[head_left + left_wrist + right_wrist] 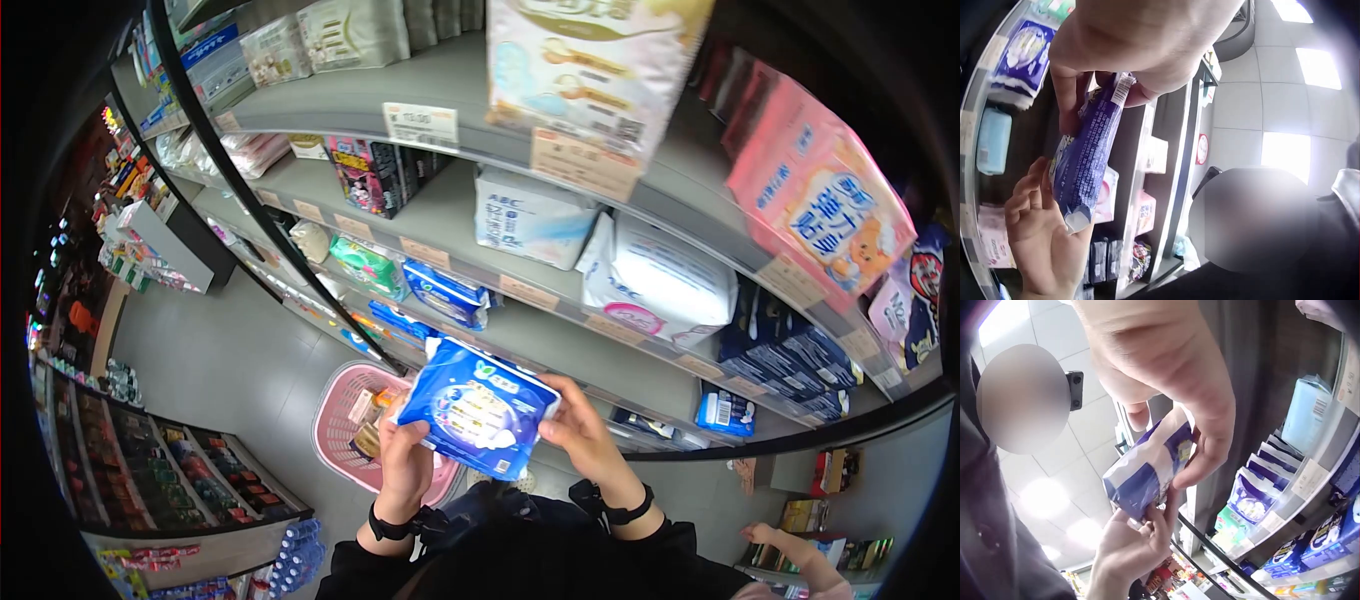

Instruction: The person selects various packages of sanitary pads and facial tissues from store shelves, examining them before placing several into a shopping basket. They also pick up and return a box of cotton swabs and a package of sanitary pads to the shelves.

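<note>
Both hands hold a blue pack of sanitary pads in front of the body, its printed face turned up in the head view. At its left end the left hand grips it, thumb on the printed face and fingers underneath. The right hand pinches the opposite end, thumb at the near corner and fingers behind the edge. Fine print covers the narrow side of the pack in the left wrist view. From the right wrist, its pale folded end shows between the two hands.
Below the left hand, a pink shopping basket stands on the floor with several goods inside. Shelves ahead carry similar blue packs, white ABC packs and a pink bag. Another person's arm shows at lower right.
</note>
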Action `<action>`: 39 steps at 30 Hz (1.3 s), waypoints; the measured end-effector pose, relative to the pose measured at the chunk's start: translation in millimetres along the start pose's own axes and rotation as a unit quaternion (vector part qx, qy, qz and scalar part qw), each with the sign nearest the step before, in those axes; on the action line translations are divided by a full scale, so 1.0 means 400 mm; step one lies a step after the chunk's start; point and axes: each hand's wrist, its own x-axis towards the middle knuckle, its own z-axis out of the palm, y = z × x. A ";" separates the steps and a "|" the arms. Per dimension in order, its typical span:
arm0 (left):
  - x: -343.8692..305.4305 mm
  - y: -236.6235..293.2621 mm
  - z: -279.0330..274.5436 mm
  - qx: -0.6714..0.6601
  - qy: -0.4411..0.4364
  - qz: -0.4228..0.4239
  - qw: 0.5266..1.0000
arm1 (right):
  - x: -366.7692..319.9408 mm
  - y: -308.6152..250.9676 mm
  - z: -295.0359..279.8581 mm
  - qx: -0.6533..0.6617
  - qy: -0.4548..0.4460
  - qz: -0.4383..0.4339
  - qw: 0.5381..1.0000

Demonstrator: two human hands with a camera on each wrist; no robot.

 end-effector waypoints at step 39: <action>-0.014 -0.012 0.188 0.027 -0.215 -0.066 0.974 | -0.127 -0.071 -0.033 0.029 0.145 -0.146 0.978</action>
